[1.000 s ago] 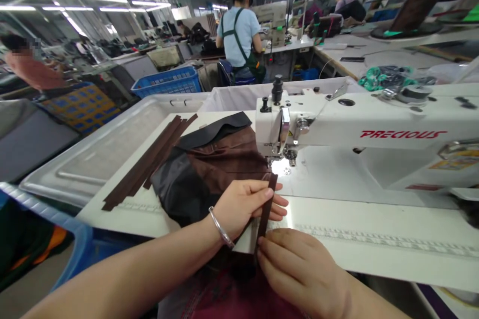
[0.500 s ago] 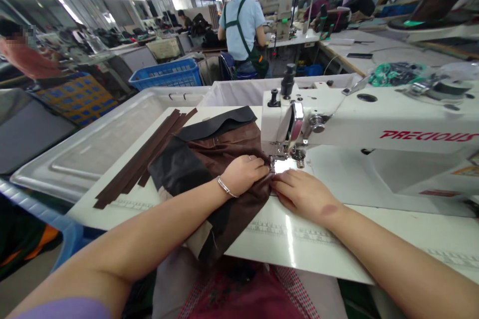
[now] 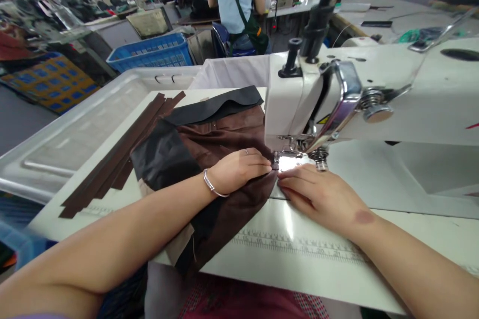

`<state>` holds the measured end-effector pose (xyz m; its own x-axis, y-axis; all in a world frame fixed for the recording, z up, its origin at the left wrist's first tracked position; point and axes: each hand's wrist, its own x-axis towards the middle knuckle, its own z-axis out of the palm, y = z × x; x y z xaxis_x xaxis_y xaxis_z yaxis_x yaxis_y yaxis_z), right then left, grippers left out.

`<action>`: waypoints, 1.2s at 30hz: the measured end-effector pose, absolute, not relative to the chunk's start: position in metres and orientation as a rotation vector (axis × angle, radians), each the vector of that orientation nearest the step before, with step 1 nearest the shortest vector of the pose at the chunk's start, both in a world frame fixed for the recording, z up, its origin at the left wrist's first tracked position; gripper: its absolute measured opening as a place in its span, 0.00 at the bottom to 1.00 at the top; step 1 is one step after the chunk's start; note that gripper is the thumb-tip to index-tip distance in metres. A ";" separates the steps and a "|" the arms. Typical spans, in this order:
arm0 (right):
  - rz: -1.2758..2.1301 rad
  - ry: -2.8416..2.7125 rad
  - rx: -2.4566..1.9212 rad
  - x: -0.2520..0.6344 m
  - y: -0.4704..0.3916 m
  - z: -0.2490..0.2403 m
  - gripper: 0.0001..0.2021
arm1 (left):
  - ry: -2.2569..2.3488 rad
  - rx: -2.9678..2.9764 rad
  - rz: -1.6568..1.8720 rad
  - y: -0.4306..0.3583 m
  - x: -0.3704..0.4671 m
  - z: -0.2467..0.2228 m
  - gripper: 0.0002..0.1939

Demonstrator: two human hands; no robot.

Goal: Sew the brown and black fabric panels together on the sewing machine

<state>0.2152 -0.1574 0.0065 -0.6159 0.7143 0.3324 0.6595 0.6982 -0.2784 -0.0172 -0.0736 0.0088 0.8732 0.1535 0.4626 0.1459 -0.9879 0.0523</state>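
Observation:
A piece of dark brown fabric (image 3: 239, 214) with black panels lies on the sewing machine's table, its right edge at the presser foot (image 3: 276, 159). My left hand (image 3: 241, 169), with a bracelet at the wrist, lies on the fabric, its bent fingers closed at the edge beside the foot. Just right of the needle area, my right hand (image 3: 318, 194) has its fingers pressed together, the tips at the same fabric edge. The white sewing machine (image 3: 422, 114) stands over the right side. Exactly how the fingertips grip the cloth is partly hidden.
Several brown strips (image 3: 119, 154) lie on the table's left side. A ruler scale (image 3: 292, 244) runs along its front. Beyond are a clear plastic tray (image 3: 67, 134), a blue basket (image 3: 153, 55) and a seated co-worker (image 3: 239, 0).
The view has come closer and tilted down, so the machine head looks larger. Both hands stay at the fabric edge by the presser foot; the fabric has hardly shifted.

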 end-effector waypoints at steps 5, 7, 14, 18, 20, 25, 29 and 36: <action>0.207 -2.484 -1.085 0.217 -0.158 0.008 0.10 | 0.291 3.042 0.739 -0.074 -0.015 0.009 0.12; 0.216 -2.476 -1.089 0.217 -0.158 0.008 0.09 | 0.285 3.042 0.729 -0.072 -0.015 0.009 0.11; 0.217 -2.455 -1.126 0.218 -0.158 0.010 0.10 | 0.471 2.797 0.814 -0.076 -0.013 0.009 0.10; 0.205 -2.455 -1.151 0.218 -0.158 0.009 0.09 | 0.597 2.705 0.820 -0.077 -0.010 0.007 0.09; 0.197 -2.452 -1.162 0.218 -0.158 0.008 0.10 | 0.589 2.770 0.772 -0.076 -0.009 0.005 0.09; 0.159 -2.428 -1.255 0.217 -0.158 0.005 0.16 | 0.547 2.918 0.739 -0.075 -0.008 0.004 0.09; 0.159 -2.440 -1.306 0.215 -0.157 0.004 0.18 | 0.541 2.997 0.699 -0.078 -0.008 0.007 0.10; 0.168 -2.434 -1.299 0.214 -0.157 0.005 0.16 | 0.501 3.022 0.662 -0.080 -0.009 0.008 0.09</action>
<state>0.2143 -0.1574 0.0053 -0.5032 0.8211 0.2693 0.7763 0.5665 -0.2767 -0.0094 -0.0797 0.0084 0.8596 0.3099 0.4061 0.3065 -0.9489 0.0753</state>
